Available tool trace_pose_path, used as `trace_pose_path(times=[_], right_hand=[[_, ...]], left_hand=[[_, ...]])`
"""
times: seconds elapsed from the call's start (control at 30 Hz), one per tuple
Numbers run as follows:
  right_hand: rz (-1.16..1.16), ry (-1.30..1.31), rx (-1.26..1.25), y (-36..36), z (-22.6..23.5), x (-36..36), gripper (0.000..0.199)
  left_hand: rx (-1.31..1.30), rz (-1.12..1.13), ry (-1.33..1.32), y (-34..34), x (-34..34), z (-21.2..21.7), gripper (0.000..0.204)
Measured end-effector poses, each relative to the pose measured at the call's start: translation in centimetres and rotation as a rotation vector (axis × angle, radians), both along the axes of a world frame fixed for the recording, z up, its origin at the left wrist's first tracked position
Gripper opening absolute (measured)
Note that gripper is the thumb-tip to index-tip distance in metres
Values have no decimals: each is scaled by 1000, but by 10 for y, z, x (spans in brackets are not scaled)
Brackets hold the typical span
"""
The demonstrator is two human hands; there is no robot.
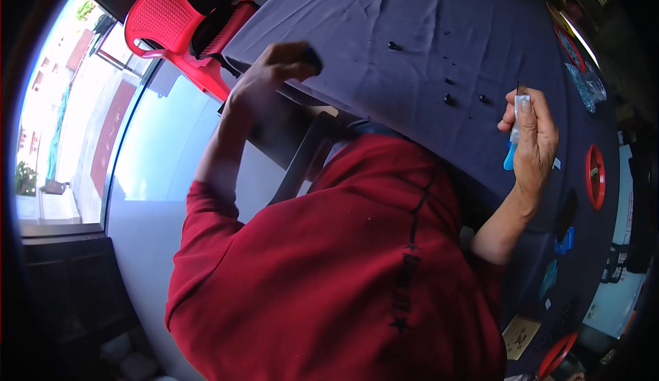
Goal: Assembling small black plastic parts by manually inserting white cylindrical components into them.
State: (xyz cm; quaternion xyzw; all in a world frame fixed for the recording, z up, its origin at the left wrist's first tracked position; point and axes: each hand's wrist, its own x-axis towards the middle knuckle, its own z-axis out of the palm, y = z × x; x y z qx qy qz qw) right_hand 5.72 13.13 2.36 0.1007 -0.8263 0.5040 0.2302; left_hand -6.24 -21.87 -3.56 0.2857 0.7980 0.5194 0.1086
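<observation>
Two hands work here: our right hand (534, 141) grips a pale-blue plastic-handled screwdriver (516, 128); our left hand (274, 68) pinches a small dark part (314, 58) over the grey tablecloth (412, 17).

red plastic chair (185, 20), purple tablecloth (412, 17)

I see a plain dark purple-grey cloth (412, 17) over the desk, dotted with small black pieces (448, 98). My right hand (534, 141) holds a clear tube with a light blue end (511, 149), and my shirt (329, 271) is deep red with a black line. The chair (185, 17) is bright red with a mesh pattern, and red rings (595, 176) lie on the cloth.
</observation>
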Motion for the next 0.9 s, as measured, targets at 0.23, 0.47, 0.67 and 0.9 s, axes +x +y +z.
trace_pose_path(times=[0.23,0.47,0.67,0.9], right_hand=[[32,-4,-32,-1,-5,-8,26],[-33,-52,-72,-8,-4,-6,26],[-95,-67,-142,-2,-2,-4,27],[-98,-52,-142,0,-2,-6,28]], left_hand=[[-496,302,213,-72,5,-87,21],[-255,258,518,23,-23,-39,12],[-426,259,522,127,-102,-78,24],[-388,288,620,143,-106,-86,21]])
